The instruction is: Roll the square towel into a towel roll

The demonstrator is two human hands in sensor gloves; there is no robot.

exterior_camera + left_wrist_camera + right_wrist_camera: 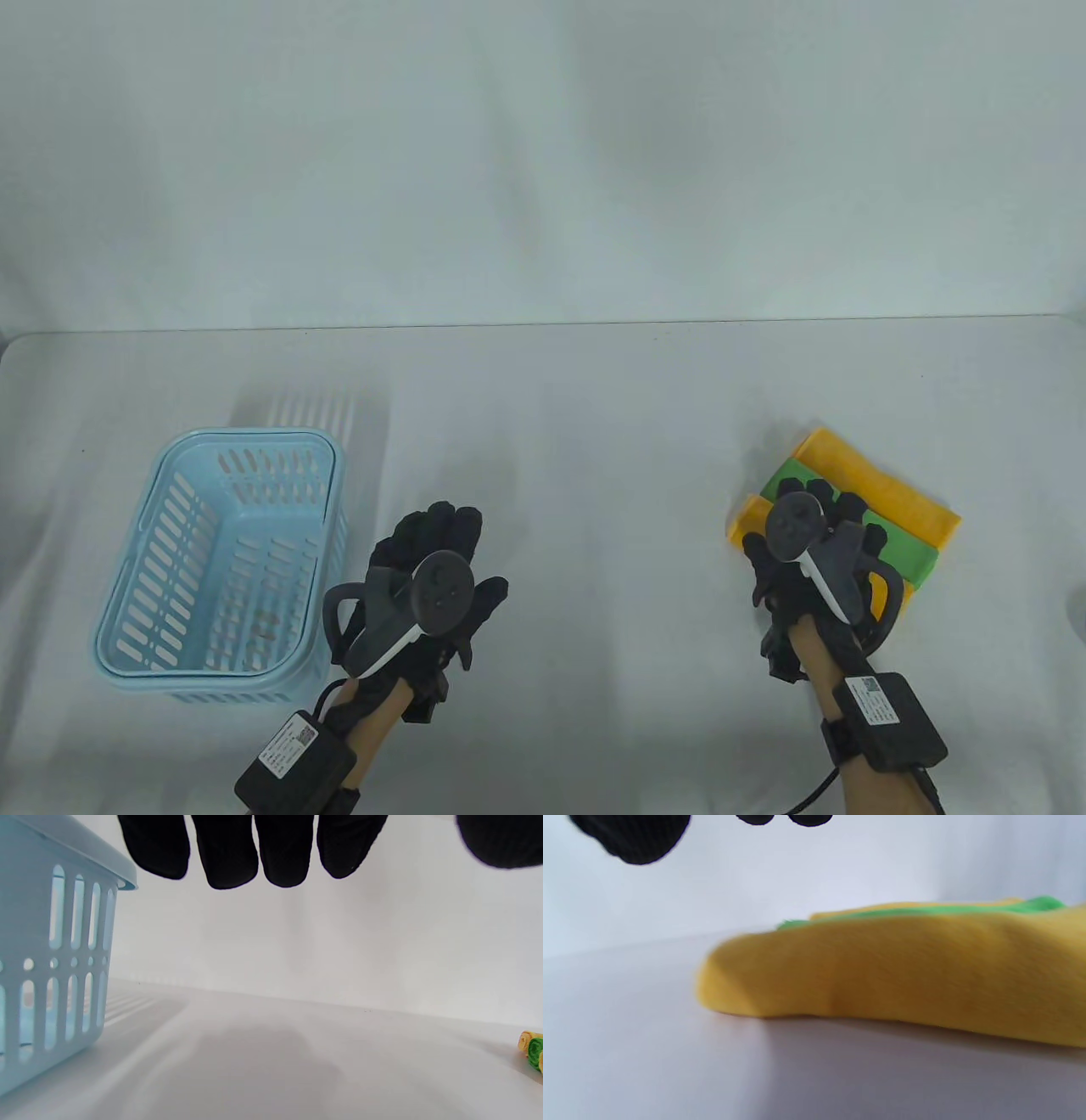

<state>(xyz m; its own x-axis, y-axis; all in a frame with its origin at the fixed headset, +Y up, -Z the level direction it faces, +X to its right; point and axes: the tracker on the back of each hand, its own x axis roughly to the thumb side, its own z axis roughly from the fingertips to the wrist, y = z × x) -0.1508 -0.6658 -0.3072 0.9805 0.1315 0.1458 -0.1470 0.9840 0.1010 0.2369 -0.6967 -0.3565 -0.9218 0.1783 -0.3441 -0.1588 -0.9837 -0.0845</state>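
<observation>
Three rolled towels [857,509] lay at four o'clock under the right hand [810,543], grip unclear; the left hand [433,564] hovered spread, so one-handed lifting risked unrolling.

This looks like a lab or data-recording setup — a plain white table [543,407] against a bare white backdrop, evenly lit, holding only a pale blue plastic basket [222,564] and some folded cloths [882,501] — staged, not lived-in.

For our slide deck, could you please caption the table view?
Right hand over rolled yellow and green towels; left hand open beside a blue basket.
</observation>
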